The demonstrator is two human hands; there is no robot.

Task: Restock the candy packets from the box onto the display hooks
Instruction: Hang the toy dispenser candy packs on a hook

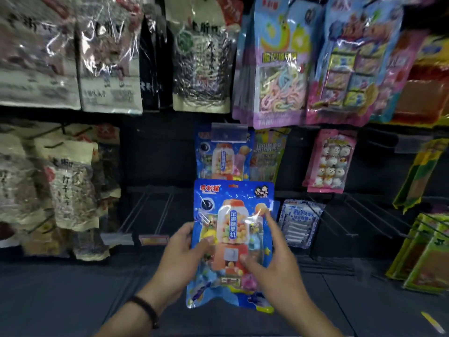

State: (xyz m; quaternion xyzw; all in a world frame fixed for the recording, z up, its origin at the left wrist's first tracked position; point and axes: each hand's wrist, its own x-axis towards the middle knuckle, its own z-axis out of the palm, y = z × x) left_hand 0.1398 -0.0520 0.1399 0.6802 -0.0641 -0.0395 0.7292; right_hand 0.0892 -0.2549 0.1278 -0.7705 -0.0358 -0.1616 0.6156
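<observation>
Both hands hold one blue candy packet [233,242] upright in front of a dark display wall, low in the middle of the view. The packet shows a red and orange gumball machine with coloured balls behind a clear window, and red characters in its top left corner. The left hand [181,257] grips the packet's left edge, its thumb pressed on the front and its fingers [188,227] curled round the side. A dark bracelet [145,312] sits on the left wrist. The right hand [272,259] lies against the packet's right half, thumb on the front near the printed machine's base and index finger stretched up along the right edge; its remaining fingers are behind the packet, so it seems to be grasping the packet too.

Just above the held packet, a matching blue packet [220,156] hangs on the wall, with a clear price tag holder [229,132] in front of its top. Bare metal hooks [145,210] jut out left of the held packet. To the right hang a pink packet of small white sweets [330,161] and, lower, a blue and white packet [300,223]. Large pastel candy bags [279,64] fill the upper right, beige snack bags [109,57] the upper left, and yellow-green packets [425,251] the far right edge
</observation>
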